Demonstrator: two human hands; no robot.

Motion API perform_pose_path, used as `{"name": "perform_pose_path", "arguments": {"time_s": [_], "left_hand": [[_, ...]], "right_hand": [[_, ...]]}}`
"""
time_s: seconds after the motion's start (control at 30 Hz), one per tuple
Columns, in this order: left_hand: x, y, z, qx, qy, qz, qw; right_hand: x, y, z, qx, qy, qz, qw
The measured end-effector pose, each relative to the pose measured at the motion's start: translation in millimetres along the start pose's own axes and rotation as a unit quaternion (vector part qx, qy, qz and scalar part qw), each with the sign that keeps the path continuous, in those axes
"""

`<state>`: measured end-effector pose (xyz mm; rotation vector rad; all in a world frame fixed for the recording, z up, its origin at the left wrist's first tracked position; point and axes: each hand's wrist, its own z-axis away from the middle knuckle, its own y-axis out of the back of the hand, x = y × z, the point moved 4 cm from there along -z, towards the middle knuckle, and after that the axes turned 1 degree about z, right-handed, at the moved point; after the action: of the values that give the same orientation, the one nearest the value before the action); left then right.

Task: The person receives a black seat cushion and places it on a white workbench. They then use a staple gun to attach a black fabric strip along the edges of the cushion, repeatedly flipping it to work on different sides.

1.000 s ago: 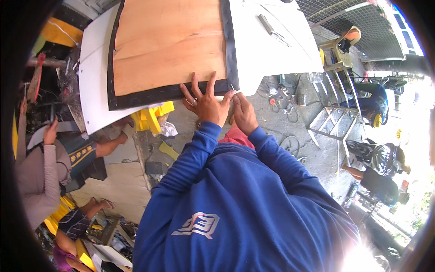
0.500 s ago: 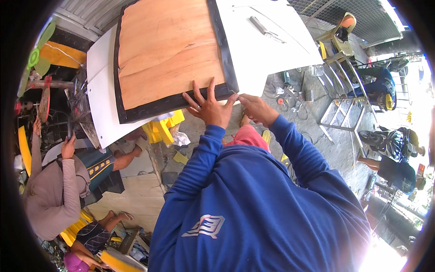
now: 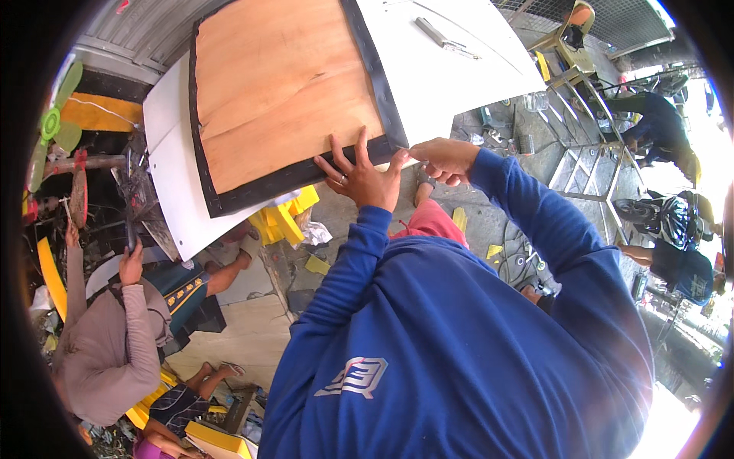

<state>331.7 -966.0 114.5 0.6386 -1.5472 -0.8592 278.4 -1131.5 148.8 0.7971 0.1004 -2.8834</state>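
A plywood panel (image 3: 287, 92) lies on a white board, its edges wrapped in black covering material (image 3: 264, 185) that is folded over the wood. My left hand (image 3: 364, 177) rests on the near black edge, fingers spread and thumb reaching toward the near right corner. Just beside that thumb, my right hand (image 3: 449, 159) is closed at the corner, with thumb and forefinger pinched together. Whatever sits in that pinch is too small to make out. A slim grey metal hand tool (image 3: 440, 35) lies on the white board (image 3: 489, 65), beyond the panel's right side.
A person in a brown top (image 3: 107, 340) works at the left beside a green fan (image 3: 52, 122). Yellow pieces (image 3: 284, 218) lie under the board. To the right are a metal frame (image 3: 589, 172), a chair (image 3: 567, 46), floor cables and other people.
My right hand has moved a little to the right and turned at the panel's corner, its elbow swinging outward. My left hand keeps its place on the black edge. The view has shifted slightly.
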Motion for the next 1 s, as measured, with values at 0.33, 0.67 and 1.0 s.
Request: {"name": "perform_pose_path", "arguments": {"time_s": [0.33,0.67,1.0], "left_hand": [[1,2,1,-0.017,0.011,0.021,1.0],[0,1,2,0.0,-0.006,0.013,1.0],[-2,3,3,-0.004,-0.01,0.019,1.0]], "right_hand": [[26,-5,-3,0.019,0.107,-0.025,0.994],[11,-1,1,-0.039,0.013,-0.076,0.996],[31,-7,-10,0.014,0.119,-0.055,0.991]]}}
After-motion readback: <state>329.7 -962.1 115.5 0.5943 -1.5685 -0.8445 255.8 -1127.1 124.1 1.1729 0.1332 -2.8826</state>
